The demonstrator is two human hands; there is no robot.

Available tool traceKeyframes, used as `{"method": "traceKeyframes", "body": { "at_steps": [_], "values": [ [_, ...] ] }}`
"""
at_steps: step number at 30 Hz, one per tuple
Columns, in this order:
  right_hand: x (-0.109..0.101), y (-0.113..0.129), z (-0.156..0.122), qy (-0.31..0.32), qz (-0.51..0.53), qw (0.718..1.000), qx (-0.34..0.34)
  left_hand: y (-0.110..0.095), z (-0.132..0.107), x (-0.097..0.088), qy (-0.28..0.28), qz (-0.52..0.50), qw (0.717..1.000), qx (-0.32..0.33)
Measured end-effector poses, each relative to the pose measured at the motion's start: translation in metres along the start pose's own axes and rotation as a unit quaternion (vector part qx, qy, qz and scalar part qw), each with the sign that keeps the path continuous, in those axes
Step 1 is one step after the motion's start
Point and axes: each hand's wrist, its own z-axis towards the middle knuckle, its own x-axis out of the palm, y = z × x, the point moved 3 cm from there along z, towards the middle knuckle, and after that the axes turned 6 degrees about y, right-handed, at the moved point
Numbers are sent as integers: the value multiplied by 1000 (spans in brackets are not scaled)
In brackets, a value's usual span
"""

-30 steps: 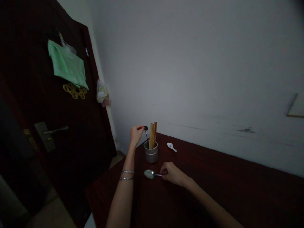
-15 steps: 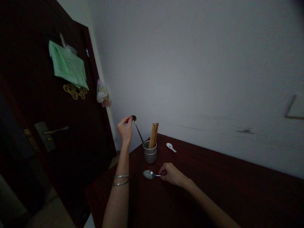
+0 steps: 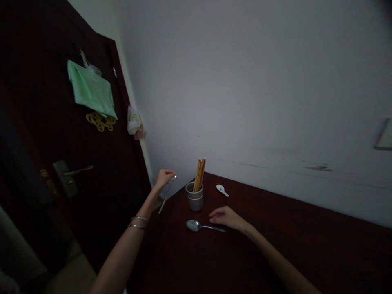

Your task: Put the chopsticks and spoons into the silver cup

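Note:
My left hand [image 3: 164, 178] pinches a long-handled metal spoon [image 3: 165, 197] at its bowl end. Its thin handle hangs down to the lower left, outside the grey cylindrical holder [image 3: 195, 202] and to its left. Several wooden chopsticks [image 3: 199, 174] stand upright in that holder. On the table in front lies a large metal spoon [image 3: 193, 225], bowl to the left. My right hand [image 3: 228, 217], its fingers stretched out and grasping nothing, is just above this spoon's handle; whether they touch is unclear.
A small white soup spoon [image 3: 221, 189] lies behind my right hand on the dark red table [image 3: 275, 237]. The wall [image 3: 245, 102] runs along the table's back edge. At the left stands a dark door [image 3: 101, 171] with a green cloth [image 3: 93, 87] hanging on it.
The long-handled spoon has come out of the holder and moved down and left with my left hand. My right hand has let go of the large metal spoon, which lies on the table.

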Motion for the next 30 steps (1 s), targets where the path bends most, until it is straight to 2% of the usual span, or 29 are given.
{"method": "traceKeyframes", "body": {
  "at_steps": [4,7,11,17,30],
  "values": [
    [-4,-2,-3,-2,55,998,1,33,5,40,82,23,995,-52],
    [-3,-4,-2,-3,69,998,6,41,6,59,92,24,993,-64],
    [-3,-6,0,-7,88,996,0,45,7,75,106,17,992,-64],
    [-4,-5,0,-6,121,993,7,56,1,88,127,6,989,-81],
    [-3,2,-2,-11,125,992,10,65,-3,93,150,8,985,-82]
  ]
}}
